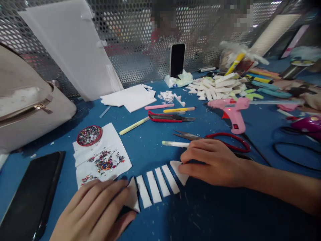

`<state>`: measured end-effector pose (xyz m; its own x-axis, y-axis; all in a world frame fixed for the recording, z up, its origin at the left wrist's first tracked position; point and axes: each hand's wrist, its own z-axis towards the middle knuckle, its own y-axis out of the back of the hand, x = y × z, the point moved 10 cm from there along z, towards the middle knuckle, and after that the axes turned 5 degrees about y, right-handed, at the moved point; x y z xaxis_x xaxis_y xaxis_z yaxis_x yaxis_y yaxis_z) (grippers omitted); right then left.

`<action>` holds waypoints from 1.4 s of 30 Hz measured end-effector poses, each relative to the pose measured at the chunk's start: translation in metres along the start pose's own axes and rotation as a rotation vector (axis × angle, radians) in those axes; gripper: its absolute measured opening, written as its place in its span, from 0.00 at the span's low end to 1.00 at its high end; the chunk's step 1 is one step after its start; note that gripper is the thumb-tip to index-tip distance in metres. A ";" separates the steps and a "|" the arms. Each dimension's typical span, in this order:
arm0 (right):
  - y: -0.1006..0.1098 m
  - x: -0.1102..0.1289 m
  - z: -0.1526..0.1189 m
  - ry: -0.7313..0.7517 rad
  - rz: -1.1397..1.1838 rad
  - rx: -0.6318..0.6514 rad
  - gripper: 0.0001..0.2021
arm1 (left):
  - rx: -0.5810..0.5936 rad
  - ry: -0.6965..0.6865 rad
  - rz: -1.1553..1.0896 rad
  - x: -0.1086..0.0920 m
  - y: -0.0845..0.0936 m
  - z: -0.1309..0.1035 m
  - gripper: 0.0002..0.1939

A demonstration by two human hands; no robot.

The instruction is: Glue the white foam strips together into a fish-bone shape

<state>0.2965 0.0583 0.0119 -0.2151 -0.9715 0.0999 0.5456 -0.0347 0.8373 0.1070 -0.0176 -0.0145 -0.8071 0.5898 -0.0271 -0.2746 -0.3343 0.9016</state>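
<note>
Pink glue gun, red scissors

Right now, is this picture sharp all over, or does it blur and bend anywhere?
Head view: sharp mid-table at the white strips and scissors; the far right edge smears; the left hand looks oversized and the edges bow; the screen behind is bright.

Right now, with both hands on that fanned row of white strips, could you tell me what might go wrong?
1. The left hand and right hand press only the end pieces, so the loose white strips between could shift.
2. The scissors lie open just behind the right hand; a knuckle might catch them.
3. The glue gun shows a lit lamp, so it may be hot.
</note>
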 end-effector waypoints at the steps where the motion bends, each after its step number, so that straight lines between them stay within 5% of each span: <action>1: 0.001 0.000 0.000 -0.002 0.013 -0.007 0.06 | 0.019 0.041 -0.023 0.005 -0.003 0.002 0.20; 5: 0.004 -0.010 0.000 -0.096 0.177 -0.058 0.03 | 0.128 0.186 -0.104 0.017 -0.018 0.004 0.37; 11: 0.003 -0.027 -0.003 -0.233 0.413 -0.137 0.04 | 0.211 0.341 -0.185 0.019 -0.025 0.005 0.32; 18: 0.002 -0.029 -0.005 -0.245 0.424 -0.135 0.02 | 0.206 0.377 -0.211 0.017 -0.024 0.007 0.28; 25: 0.002 -0.030 -0.006 -0.274 0.423 -0.147 0.03 | 0.190 0.391 -0.214 0.011 -0.027 0.017 0.39; 33: 0.000 -0.029 -0.006 -0.281 0.433 -0.138 0.03 | 0.186 0.384 -0.228 0.005 -0.027 0.024 0.36; 42: 0.000 -0.029 -0.005 -0.283 0.418 -0.137 0.03 | 0.188 0.372 -0.198 -0.002 -0.031 0.029 0.43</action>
<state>0.3071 0.0852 0.0062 -0.1566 -0.8080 0.5680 0.7290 0.2934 0.6185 0.1325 0.0134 -0.0299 -0.8907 0.3135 -0.3292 -0.3709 -0.0823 0.9250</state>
